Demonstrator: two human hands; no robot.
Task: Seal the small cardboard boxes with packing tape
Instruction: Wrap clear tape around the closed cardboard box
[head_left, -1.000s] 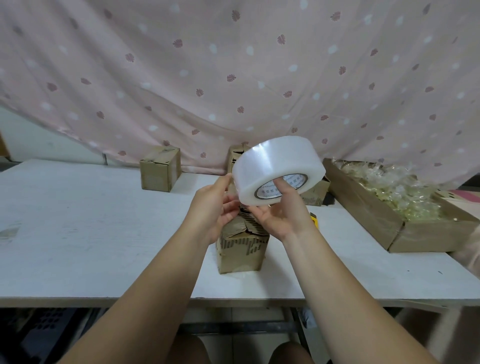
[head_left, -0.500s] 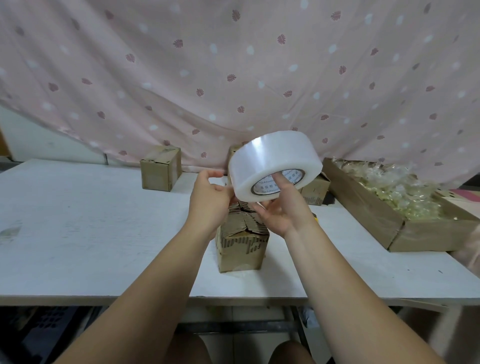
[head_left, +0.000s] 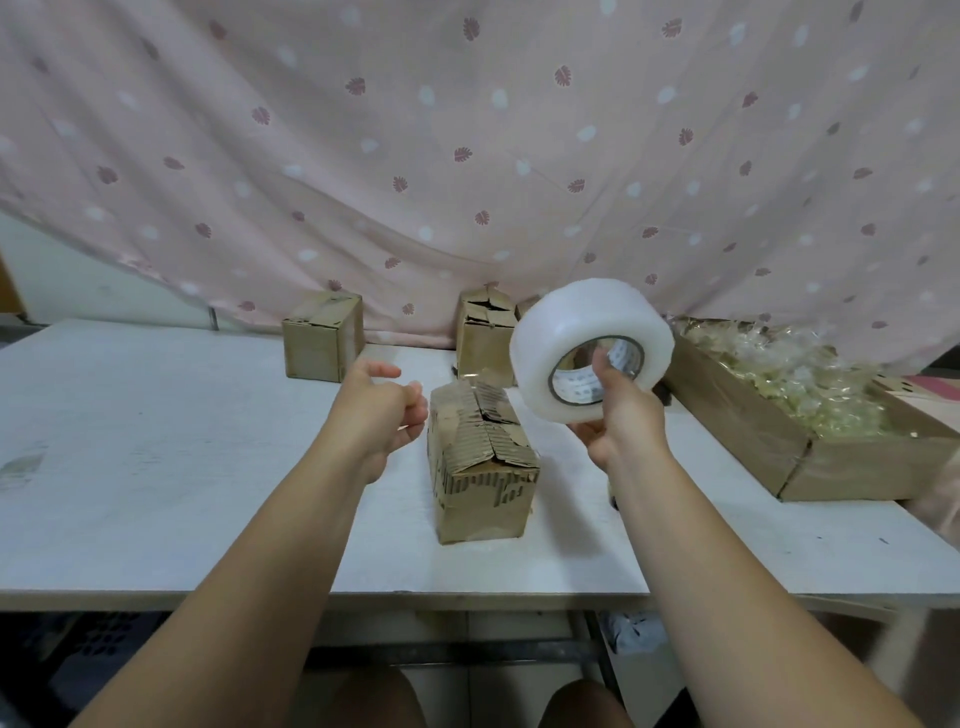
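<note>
A small worn cardboard box (head_left: 483, 467) stands in the middle of the white table (head_left: 156, 467), its top flaps closed and torn. My right hand (head_left: 623, 421) grips a wide roll of clear packing tape (head_left: 582, 332) in the air above and right of the box, thumb inside the core. My left hand (head_left: 384, 410) hovers just left of the box with fingers curled, seemingly pinching the tape's free end; a faint glossy strip shows between it and the roll. Two more small boxes, one (head_left: 322, 338) at the back left and one (head_left: 485, 332) behind the roll, stand by the curtain.
A long open cardboard tray (head_left: 727, 415) filled with clear-wrapped items lies at the right. A pink patterned curtain (head_left: 467, 156) hangs behind the table. A small dark object (head_left: 613, 499) peeks out under my right wrist. My knees show below the table's front edge.
My left hand has left the roll and moved left and down beside the box. My right hand has carried the roll rightward and turned it, uncovering the middle box.
</note>
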